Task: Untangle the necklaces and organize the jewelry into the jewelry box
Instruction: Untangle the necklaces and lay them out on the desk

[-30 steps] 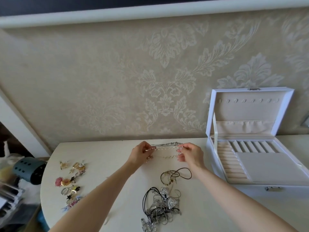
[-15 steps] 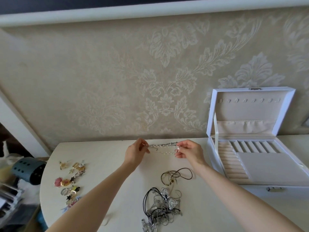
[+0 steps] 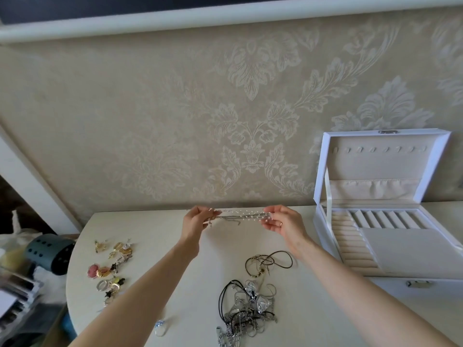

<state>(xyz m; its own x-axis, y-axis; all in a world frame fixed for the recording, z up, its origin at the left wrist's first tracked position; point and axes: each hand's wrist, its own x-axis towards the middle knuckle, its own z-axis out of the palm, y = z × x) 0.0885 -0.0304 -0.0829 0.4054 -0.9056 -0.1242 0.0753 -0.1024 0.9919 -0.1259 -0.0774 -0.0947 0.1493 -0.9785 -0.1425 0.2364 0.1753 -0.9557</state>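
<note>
While stretched above the table [image 3: 175, 246], a beaded necklace [image 3: 240, 215] hangs between left hand [image 3: 194, 222] and right hand [image 3: 283, 222], both pinching its ends.
Likely light, limp, snag-prone; best held by the ends; jewelry box [image 3: 406, 251] open, well apart at right.

A cream table [image 3: 160, 229] with a rounded left edge stood against a wall [image 3: 125, 108] papered in pale beige damask, its raised floral pattern catching soft daylight. A white moulding [image 3: 225, 18] ran along the top of that wall, with a dark band above it. Left of the table, a white trim strip [image 3: 32, 181] slanted downward beside a dark teal perforated container [image 3: 48, 254] and blurred clutter.
</note>
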